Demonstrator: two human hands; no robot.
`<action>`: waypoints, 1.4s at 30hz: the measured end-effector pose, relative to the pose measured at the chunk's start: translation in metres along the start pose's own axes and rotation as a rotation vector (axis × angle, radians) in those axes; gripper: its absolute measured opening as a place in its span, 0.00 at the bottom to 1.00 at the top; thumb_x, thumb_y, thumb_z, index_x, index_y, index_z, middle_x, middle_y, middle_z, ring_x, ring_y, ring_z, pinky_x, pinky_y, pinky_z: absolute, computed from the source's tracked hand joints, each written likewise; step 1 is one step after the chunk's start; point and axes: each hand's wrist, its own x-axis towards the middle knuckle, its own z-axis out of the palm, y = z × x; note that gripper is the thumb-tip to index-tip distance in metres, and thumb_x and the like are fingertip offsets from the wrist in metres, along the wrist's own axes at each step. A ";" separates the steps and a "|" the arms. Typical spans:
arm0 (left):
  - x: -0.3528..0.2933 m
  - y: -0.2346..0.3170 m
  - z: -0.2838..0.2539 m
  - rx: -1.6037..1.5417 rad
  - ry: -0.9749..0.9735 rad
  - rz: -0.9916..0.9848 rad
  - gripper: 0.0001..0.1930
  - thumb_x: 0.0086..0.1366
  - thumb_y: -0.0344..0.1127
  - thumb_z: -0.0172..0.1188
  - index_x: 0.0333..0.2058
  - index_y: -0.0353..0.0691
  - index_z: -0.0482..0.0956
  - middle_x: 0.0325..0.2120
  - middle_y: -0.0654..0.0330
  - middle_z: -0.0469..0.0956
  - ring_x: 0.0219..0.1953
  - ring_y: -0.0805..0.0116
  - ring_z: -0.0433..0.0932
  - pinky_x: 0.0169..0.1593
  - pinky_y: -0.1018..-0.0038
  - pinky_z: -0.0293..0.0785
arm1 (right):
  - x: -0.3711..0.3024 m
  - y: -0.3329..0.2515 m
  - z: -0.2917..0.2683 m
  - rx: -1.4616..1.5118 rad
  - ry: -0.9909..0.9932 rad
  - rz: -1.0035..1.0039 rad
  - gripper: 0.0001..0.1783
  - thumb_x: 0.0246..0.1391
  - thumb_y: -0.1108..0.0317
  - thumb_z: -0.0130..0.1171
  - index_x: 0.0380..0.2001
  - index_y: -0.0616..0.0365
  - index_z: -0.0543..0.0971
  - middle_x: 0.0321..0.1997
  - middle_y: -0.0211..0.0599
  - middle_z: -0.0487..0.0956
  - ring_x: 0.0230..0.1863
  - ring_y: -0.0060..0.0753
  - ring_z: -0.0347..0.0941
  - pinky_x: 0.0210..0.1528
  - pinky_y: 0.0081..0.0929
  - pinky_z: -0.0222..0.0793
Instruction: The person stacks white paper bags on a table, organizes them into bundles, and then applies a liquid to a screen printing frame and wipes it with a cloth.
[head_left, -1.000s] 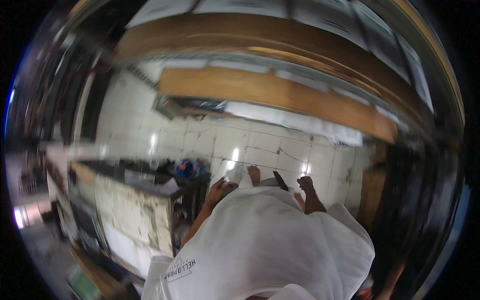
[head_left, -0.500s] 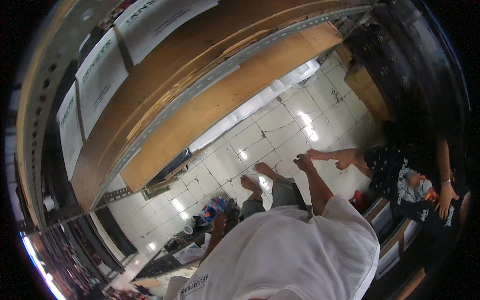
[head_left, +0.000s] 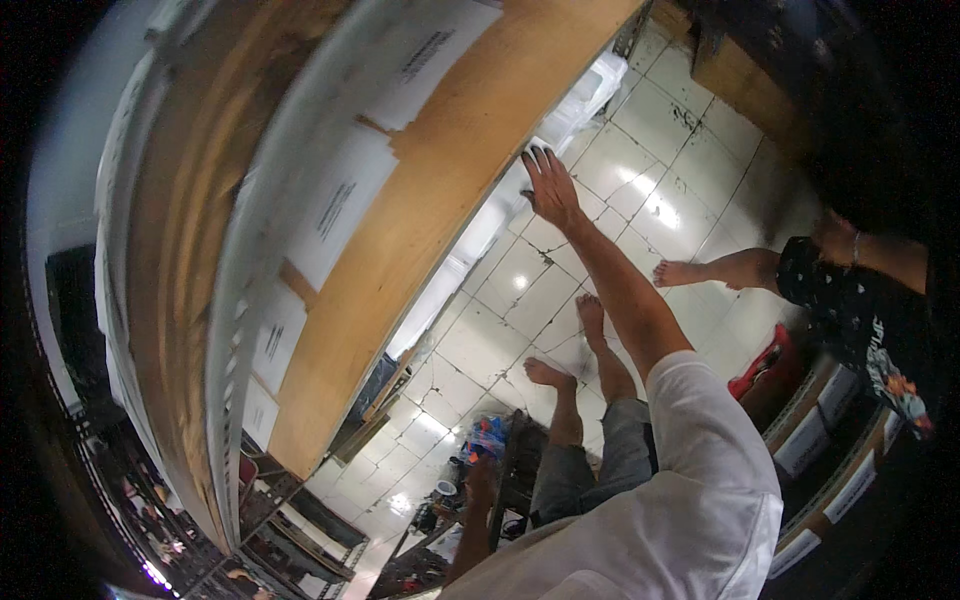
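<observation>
My right hand (head_left: 548, 188) is stretched out to the front edge of a wooden shelf board (head_left: 440, 170), fingers spread. Its fingertips rest at that edge, beside white plastic-wrapped goods (head_left: 470, 232) lying beneath the board. White packages (head_left: 333, 210) with dark print stand in a row on the board. My left hand (head_left: 482, 478) hangs low at my side, close to a blue and orange bundle (head_left: 487, 438). It is dark and small, so its fingers cannot be made out.
Glossy cracked tiles (head_left: 520, 280) cover the floor under my bare feet. At the right sits another person in dark clothes (head_left: 850, 310), one leg stretched out. A red object (head_left: 762, 360) lies near them, beside shelves with white packages (head_left: 805, 440). A white cup (head_left: 445, 489) stands low at the left.
My right hand has risen from beside my leg to the shelf edge. The view has turned, showing packages on the wooden board. The other person's arm has shifted.
</observation>
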 end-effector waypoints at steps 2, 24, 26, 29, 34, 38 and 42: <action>-0.013 0.024 0.008 -0.245 -0.058 -0.400 0.17 0.69 0.41 0.54 0.49 0.34 0.79 0.40 0.56 0.81 0.42 0.66 0.79 0.46 0.68 0.75 | 0.030 0.016 0.019 -0.074 -0.036 0.004 0.40 0.49 0.55 0.66 0.62 0.60 0.64 0.66 0.52 0.62 0.67 0.57 0.56 0.66 0.49 0.55; 0.029 0.142 0.008 -0.653 0.118 -0.550 0.16 0.69 0.39 0.57 0.49 0.34 0.78 0.40 0.59 0.80 0.43 0.71 0.77 0.44 0.72 0.74 | 0.106 0.071 0.108 0.752 0.014 0.131 0.29 0.45 0.62 0.63 0.51 0.65 0.77 0.53 0.57 0.75 0.53 0.56 0.73 0.56 0.43 0.70; 0.029 0.130 0.011 -0.983 0.127 -0.556 0.17 0.70 0.39 0.55 0.50 0.34 0.77 0.40 0.61 0.80 0.43 0.72 0.77 0.43 0.73 0.74 | 0.108 0.067 0.091 1.173 -0.064 0.341 0.30 0.44 0.63 0.63 0.52 0.65 0.76 0.53 0.54 0.76 0.54 0.53 0.72 0.55 0.42 0.69; 0.039 0.152 0.005 0.061 -0.152 -0.343 0.17 0.71 0.37 0.54 0.52 0.33 0.74 0.42 0.62 0.79 0.44 0.73 0.77 0.44 0.73 0.74 | 0.068 0.036 0.042 1.415 -0.351 0.717 0.29 0.43 0.68 0.63 0.51 0.66 0.75 0.48 0.47 0.79 0.49 0.41 0.74 0.50 0.37 0.71; 0.077 0.193 -0.015 0.212 0.000 0.133 0.18 0.71 0.36 0.53 0.54 0.32 0.72 0.44 0.59 0.79 0.47 0.70 0.76 0.49 0.70 0.73 | -0.035 0.013 -0.057 1.712 -0.301 0.841 0.26 0.41 0.80 0.59 0.49 0.68 0.76 0.41 0.36 0.80 0.39 0.31 0.77 0.44 0.28 0.74; 0.114 0.321 -0.047 -0.321 0.121 -0.263 0.20 0.71 0.37 0.53 0.58 0.34 0.69 0.49 0.56 0.78 0.52 0.70 0.75 0.56 0.71 0.71 | -0.114 -0.014 -0.114 1.534 -0.309 0.783 0.24 0.42 0.81 0.57 0.48 0.66 0.77 0.40 0.35 0.81 0.41 0.31 0.77 0.46 0.30 0.73; 0.129 0.376 -0.061 -0.667 0.146 -0.221 0.30 0.72 0.45 0.51 0.65 0.35 0.57 0.56 0.52 0.72 0.56 0.60 0.73 0.55 0.67 0.72 | -0.150 -0.074 -0.208 1.030 -0.666 0.556 0.26 0.41 0.76 0.61 0.49 0.62 0.76 0.42 0.42 0.82 0.43 0.31 0.78 0.49 0.31 0.71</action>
